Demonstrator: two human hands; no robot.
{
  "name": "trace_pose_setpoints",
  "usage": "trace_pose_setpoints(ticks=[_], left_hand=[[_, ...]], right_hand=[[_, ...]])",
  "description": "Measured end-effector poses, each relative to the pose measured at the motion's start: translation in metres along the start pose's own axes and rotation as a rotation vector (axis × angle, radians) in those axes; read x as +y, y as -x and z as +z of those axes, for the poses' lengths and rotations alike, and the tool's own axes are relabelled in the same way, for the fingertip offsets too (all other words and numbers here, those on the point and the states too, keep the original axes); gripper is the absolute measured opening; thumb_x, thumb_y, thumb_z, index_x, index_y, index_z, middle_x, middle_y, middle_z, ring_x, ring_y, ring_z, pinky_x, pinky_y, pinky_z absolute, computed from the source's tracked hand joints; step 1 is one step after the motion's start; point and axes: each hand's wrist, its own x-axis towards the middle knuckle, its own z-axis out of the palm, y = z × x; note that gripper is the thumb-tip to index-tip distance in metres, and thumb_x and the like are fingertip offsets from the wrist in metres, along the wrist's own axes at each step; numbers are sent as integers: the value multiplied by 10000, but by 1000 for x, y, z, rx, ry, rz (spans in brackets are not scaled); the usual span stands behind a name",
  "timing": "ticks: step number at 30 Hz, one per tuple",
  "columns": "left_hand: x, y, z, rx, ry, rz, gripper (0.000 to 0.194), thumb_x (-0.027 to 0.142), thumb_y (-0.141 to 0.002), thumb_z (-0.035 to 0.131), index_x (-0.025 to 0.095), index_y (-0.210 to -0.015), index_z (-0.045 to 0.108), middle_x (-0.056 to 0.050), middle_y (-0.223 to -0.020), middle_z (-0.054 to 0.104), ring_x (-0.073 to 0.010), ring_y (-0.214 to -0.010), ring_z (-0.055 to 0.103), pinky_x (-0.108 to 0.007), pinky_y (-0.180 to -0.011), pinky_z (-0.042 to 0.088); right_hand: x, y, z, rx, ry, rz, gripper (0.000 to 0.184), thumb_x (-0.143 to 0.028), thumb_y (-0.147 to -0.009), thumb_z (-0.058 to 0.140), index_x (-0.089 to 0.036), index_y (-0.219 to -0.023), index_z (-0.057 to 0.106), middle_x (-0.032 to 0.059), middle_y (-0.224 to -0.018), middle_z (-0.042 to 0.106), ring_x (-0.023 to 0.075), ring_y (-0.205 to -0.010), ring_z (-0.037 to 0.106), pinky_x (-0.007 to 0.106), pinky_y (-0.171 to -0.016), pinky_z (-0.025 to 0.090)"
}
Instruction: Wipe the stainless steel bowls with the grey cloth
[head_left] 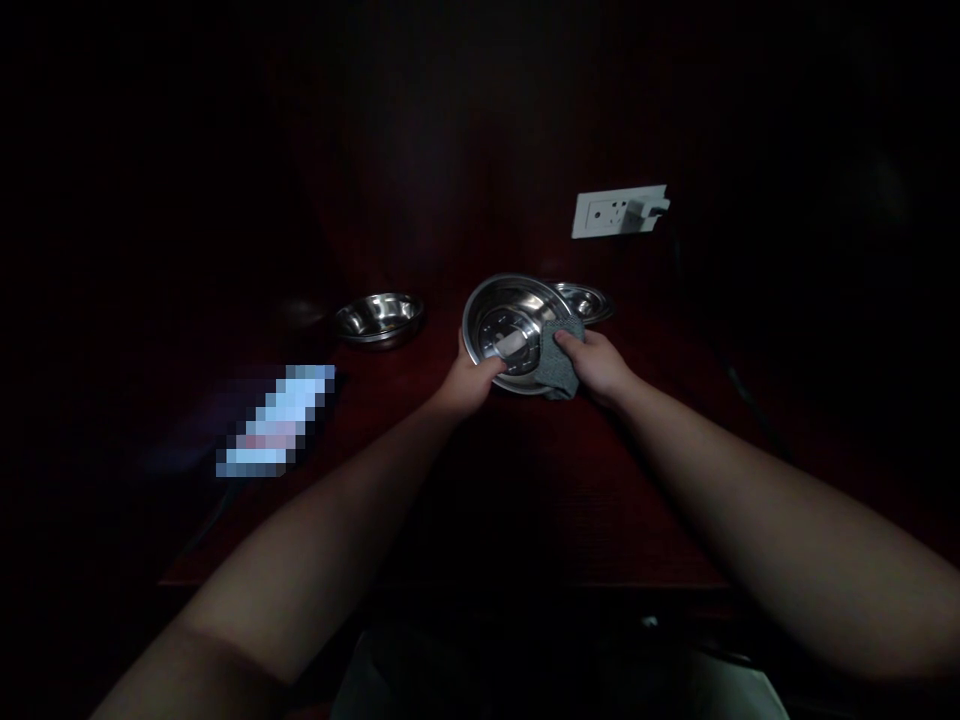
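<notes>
By the left hand [471, 386], its fingers closed on the near-left rim, a round, shiny steel bowl [510, 330] is held tilted over the dark red table [480, 500]. A grey-green fabric cloth [559, 370] is gripped against the bowl's right side by the right hand [600, 366]. Beyond, a shallow steel dish [591, 302] is partly hidden; at left, another round steel bowl [381, 320] is seen.

A plug [654, 209] was seen in the white wall socket [598, 213] at far right. At left, a steel bowl [380, 322] was seen beyond a pixelated bright panel [283, 418].
</notes>
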Motion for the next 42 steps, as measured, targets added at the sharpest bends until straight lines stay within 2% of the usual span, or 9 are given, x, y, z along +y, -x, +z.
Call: trace_pose_setpoints(ticks=[4,15,26,38,42], left_hand=[[3,1,0,17,-33,-5,670,112,-569,601,160,-1207,403,-113,-1198,551,-284,-1165,476,-419,-1010,333],[-1,0,-1,16,-23,-14,674,115,-574,593,155,-1216,393,-105,-1191,544,-273,-1151,479,-403,-1000,341],[-1,0,0,13,-17,-17,704,122,-567,590,136,-1233,363,-136,-1192,544,-285,-1121,499,-406,-959,369],[2,2,1,29,-6,-58,711,118,-559,601,140,-1231,368,-122,-1103,586,-284,-1058,532,-408,-904,405],[6,2,2,13,1,-44,661,153,-555,635,131,-1183,428,-112,-1039,611,-282,-1003,562,-408,-870,433]], right_hand=[[1,-1,0,-10,-38,2,239,-376,-772,576,-155,-856,620,54,-817,678,177,-716,628,332,-689,500],[2,-2,0,-11,-11,7,279,-395,-765,585,-148,-889,621,58,-826,686,186,-734,639,339,-707,503],[-3,0,1,-4,-55,47,225,-358,-768,594,-152,-853,622,46,-795,682,171,-699,628,326,-694,499],[-1,-1,0,-15,-78,50,225,-360,-766,593,-150,-844,621,55,-810,680,171,-709,628,314,-681,497],[-1,-1,0,-16,-52,40,238,-375,-762,596,-153,-844,620,53,-805,677,177,-706,627,330,-689,495]])
